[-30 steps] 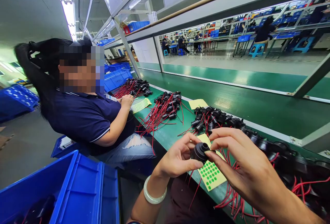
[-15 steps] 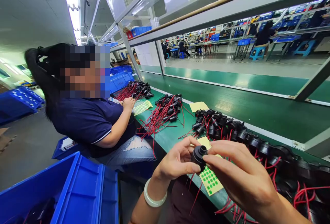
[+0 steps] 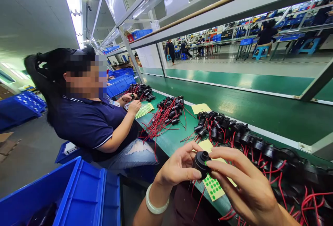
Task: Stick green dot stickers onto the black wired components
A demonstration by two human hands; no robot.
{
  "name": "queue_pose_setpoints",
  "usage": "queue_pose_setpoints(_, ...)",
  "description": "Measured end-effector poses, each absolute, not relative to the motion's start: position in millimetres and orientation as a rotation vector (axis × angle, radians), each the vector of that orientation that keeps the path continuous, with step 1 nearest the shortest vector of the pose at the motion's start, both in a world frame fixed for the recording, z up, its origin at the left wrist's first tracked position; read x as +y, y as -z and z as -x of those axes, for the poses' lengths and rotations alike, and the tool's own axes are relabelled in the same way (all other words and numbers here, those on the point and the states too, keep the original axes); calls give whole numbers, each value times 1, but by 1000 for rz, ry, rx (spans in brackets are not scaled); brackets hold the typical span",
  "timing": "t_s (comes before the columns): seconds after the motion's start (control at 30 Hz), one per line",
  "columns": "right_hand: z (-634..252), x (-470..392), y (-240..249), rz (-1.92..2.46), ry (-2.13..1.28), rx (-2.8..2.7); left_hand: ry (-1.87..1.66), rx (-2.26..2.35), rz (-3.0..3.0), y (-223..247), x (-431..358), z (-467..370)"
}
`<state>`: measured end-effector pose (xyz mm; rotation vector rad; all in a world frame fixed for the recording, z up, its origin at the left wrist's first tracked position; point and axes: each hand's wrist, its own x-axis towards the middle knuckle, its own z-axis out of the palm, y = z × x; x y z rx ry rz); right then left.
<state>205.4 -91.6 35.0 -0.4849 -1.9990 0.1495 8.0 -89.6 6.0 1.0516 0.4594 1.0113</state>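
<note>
My left hand is closed around a black cylindrical buzzer, which has a stepped, hollow neck pointing up. Thin red wires hang down below that hand. At the buzzer's right side, the fingertips of my right hand touch its body. A small green dot sticker shows at the index fingertip, against the black surface. Beneath the hands lies a yellow sheet of green dot stickers, partly covered by them. A long heap of black buzzers with red wires runs along the right side of the green bench.
To the left a co-worker sits handling a small part beside another sticker sheet. Between us lies a pile of wired buzzers. A blue crate stands at lower left. A metal frame post rises at right.
A green dot now shows on the buzzer at my right index fingertip. The buzzer stays in my left hand. The co-worker's hands have lifted and hold a small part.
</note>
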Motion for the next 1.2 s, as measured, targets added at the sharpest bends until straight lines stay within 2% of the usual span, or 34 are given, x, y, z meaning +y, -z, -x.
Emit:
queue_pose_setpoints(0.23,-198,-92,-24,516,-225,-1977,-990,456,-1118,-10,-89,-11)
queue_pose_setpoints(0.53,-210,-91,-9,561,-491,-1851,-995,457,-1052,6,-84,-14)
queue_pose_setpoints(0.8,-199,-93,-26,689,-778,-1685,-985,437,-1030,-1,-86,-19)
queue_pose_setpoints(1.2,-205,-95,-24,779,-970,-1654,-961,483,-1012,5,-84,-25)
